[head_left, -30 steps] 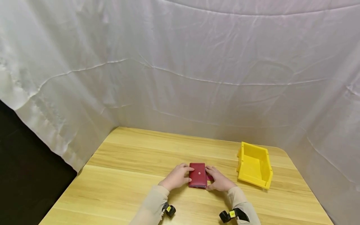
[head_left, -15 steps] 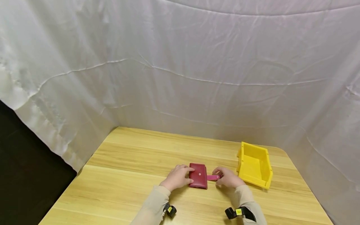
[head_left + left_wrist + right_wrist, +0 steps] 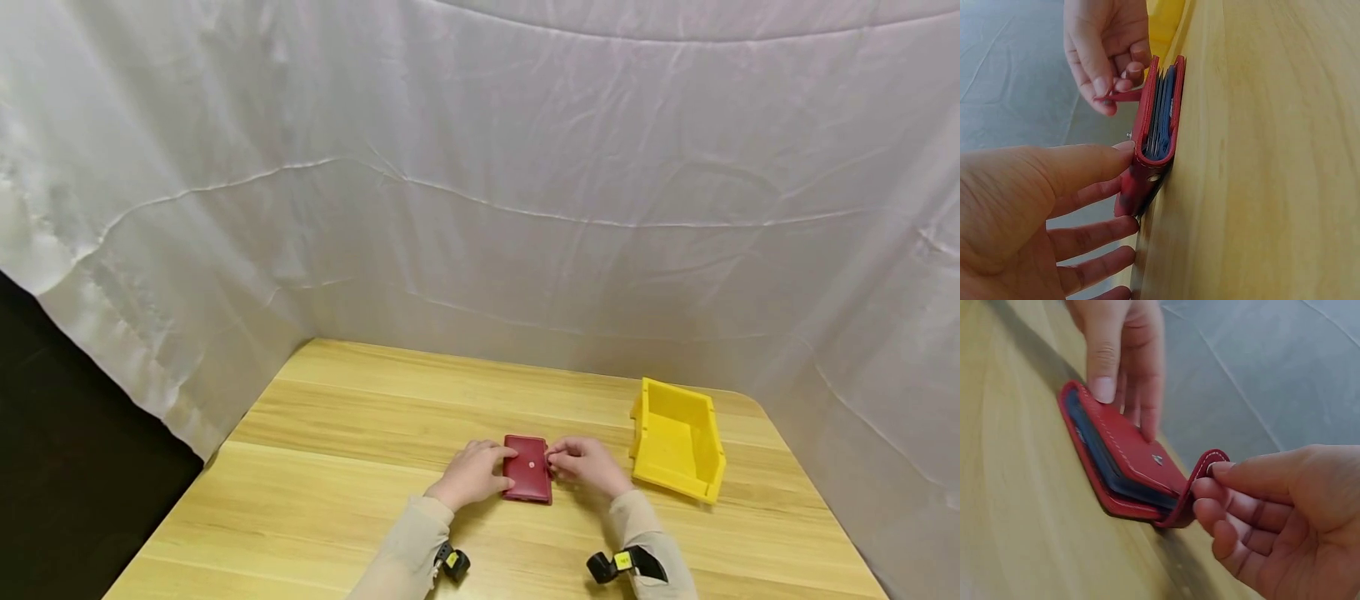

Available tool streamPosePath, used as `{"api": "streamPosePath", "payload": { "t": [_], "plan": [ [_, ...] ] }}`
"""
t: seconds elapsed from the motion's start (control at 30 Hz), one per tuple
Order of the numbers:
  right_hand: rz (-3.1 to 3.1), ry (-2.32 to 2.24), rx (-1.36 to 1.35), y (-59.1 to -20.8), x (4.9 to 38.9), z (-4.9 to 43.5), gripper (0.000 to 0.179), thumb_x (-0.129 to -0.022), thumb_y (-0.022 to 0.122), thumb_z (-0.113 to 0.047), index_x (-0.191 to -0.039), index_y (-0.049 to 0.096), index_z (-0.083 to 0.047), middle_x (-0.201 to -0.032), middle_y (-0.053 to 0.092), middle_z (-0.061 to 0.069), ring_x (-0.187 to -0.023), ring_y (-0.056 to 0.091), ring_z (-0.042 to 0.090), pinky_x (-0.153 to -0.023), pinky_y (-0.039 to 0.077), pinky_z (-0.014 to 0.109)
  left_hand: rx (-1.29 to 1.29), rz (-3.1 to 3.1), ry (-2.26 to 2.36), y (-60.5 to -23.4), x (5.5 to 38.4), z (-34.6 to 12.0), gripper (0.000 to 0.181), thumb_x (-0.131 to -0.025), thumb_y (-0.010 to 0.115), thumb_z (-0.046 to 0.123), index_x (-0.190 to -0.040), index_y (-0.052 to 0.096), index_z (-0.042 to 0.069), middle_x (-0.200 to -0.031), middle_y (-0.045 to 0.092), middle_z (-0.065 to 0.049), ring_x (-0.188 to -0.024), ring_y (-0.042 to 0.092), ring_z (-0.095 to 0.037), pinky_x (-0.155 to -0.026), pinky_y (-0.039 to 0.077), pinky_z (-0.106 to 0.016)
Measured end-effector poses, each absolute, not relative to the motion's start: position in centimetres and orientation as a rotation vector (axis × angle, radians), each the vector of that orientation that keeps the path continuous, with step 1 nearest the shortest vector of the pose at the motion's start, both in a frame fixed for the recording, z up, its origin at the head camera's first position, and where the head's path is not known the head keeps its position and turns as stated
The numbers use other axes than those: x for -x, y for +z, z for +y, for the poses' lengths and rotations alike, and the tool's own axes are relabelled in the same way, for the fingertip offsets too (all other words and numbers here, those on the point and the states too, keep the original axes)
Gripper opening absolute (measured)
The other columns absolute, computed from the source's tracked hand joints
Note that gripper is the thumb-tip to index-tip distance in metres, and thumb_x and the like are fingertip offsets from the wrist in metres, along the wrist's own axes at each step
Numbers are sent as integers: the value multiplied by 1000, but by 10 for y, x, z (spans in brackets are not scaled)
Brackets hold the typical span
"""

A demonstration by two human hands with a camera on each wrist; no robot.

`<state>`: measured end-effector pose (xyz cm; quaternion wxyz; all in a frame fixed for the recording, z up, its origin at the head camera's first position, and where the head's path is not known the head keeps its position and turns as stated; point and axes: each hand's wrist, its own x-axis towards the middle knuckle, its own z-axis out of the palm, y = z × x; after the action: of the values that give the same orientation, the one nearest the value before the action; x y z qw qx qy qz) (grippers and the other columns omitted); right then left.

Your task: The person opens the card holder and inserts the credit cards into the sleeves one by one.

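A dark red card wallet (image 3: 528,479) lies closed on the wooden table, in front of both hands. Along its open edge, a stack of dark blue card sleeves (image 3: 1163,119) shows between the covers. A metal snap stud (image 3: 1158,460) sits on its top cover. My left hand (image 3: 471,473) rests its thumb and fingertips on the wallet's left side, with its fingers spread and fairly straight. Between thumb and index finger, my right hand (image 3: 592,468) pinches the tip of the wallet's strap (image 3: 1184,511), which is bent up beside the right edge.
Right of the right hand stands a yellow plastic bin (image 3: 675,442). The wooden table (image 3: 360,417) reaches back to a pale hanging cloth (image 3: 480,267), which surrounds its far sides. Each forearm carries a black wrist camera (image 3: 454,562).
My right hand first drew back right, exposing the strap stretched flat, then came left again and lifted the strap toward the wallet. My left hand has stayed nearly still on the wallet.
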<state>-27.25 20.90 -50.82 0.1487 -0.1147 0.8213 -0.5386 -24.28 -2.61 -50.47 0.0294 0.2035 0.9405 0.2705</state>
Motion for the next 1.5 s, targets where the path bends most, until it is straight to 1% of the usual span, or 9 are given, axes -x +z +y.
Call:
{"api": "streamPosePath", "payload": {
  "t": [0.2, 0.43, 0.6, 0.73, 0.87, 1.03, 1.23, 1.33, 1.5],
  "plan": [
    [2562, -1388, 518, -509, 275, 193, 12, -91, 65, -13, -95, 71, -4, -88, 71, 8, -72, 56, 7, -63, 50, 21, -625, 2899, 824, -505, 242, -26, 48, -85, 74, 32, -130, 63, 19, -130, 63, -7, -120, 55, -28, -98, 47, -49],
    [2640, -1300, 565, -509, 277, 183, 5, -87, 68, -8, -86, 73, -5, -76, 69, 7, -67, 54, 5, -60, 47, 18, -629, 2902, 822, -504, 241, -25, 49, -84, 74, 31, -130, 63, 18, -130, 63, -7, -120, 55, -28, -98, 48, -50],
    [2589, -1317, 483, -509, 278, 179, 4, -85, 70, -5, -84, 72, -2, -71, 65, 5, -65, 53, 6, -58, 46, 19, -642, 2908, 819, -504, 242, -24, 49, -84, 75, 31, -130, 63, 18, -129, 64, -7, -119, 55, -28, -97, 48, -49],
    [2540, -1355, 381, -508, 280, 175, 6, -83, 70, -2, -85, 66, 2, -67, 59, 2, -64, 52, 10, -59, 46, 21, -648, 2914, 808, -505, 244, -26, 49, -84, 74, 32, -130, 63, 18, -129, 64, -7, -119, 55, -28, -98, 48, -50],
    [2555, -1342, 309, -505, 282, 169, 14, -80, 71, 0, -84, 57, 0, -65, 53, 0, -61, 50, 11, -55, 43, 22, -646, 2917, 793, -505, 244, -28, 50, -83, 75, 32, -130, 63, 19, -129, 64, -7, -119, 55, -28, -99, 48, -50],
    [2605, -1322, 269, -507, 279, 165, 18, -79, 71, 2, -81, 54, -2, -64, 50, 0, -59, 48, 12, -53, 41, 22, -637, 2901, 810, -507, 243, -28, 50, -83, 74, 33, -130, 62, 19, -130, 63, -7, -119, 55, -28, -98, 48, -51],
    [2570, -1389, 314, -511, 281, 169, 17, -81, 72, -2, -86, 55, -1, -67, 53, 0, -62, 50, 10, -55, 43, 20, -688, 2873, 829, -504, 247, -32, 50, -84, 75, 32, -130, 62, 18, -130, 64, -7, -119, 56, -30, -99, 48, -52],
    [2513, -1437, 341, -511, 282, 174, 16, -84, 70, -7, -91, 58, 0, -70, 57, 1, -62, 51, 10, -55, 45, 21, -778, 2764, 921, -500, 256, -42, 50, -85, 73, 29, -131, 61, 13, -131, 64, -10, -120, 59, -32, -101, 48, -51],
    [2594, -1541, 214, -505, 285, 188, 18, -92, 64, -17, -101, 62, -1, -80, 63, 8, -69, 57, 15, -61, 49, 24, -728, 2561, 1147, -487, 274, -75, 52, -93, 64, 27, -138, 53, 6, -139, 57, -16, -123, 58, -38, -103, 48, -53]
  ]
}}
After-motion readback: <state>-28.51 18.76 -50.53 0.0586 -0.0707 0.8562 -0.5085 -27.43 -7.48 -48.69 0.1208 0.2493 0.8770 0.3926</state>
